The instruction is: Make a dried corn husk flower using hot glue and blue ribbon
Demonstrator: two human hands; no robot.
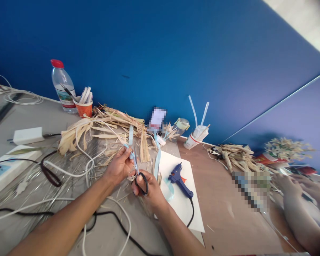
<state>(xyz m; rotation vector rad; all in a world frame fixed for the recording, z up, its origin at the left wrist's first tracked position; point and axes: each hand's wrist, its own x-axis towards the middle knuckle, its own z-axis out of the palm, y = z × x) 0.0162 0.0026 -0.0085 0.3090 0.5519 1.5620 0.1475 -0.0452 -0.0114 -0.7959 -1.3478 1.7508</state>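
Note:
Near the middle of the desk, my left hand point(120, 164) pinches a light blue ribbon point(131, 134) together with the end of a thin pale stem. My right hand point(151, 190) grips a pair of scissors point(145, 185) by its black handles. The blades point up and away from me, right beside the ribbon at my left fingertips. Whether they touch the ribbon I cannot tell. To the right, a blue hot glue gun point(181, 180) lies on a white sheet of paper point(196, 209). Another strip of light blue ribbon hangs over the paper's left edge.
Dried corn husks point(117, 119) pile against the blue wall. A bottle point(62, 85), an orange cup point(84, 107) and a power strip point(13, 174) stand left, among tangled cables and thin wires. A white cup point(192, 140) with straws stands back right; another person's arms point(296, 202) are far right.

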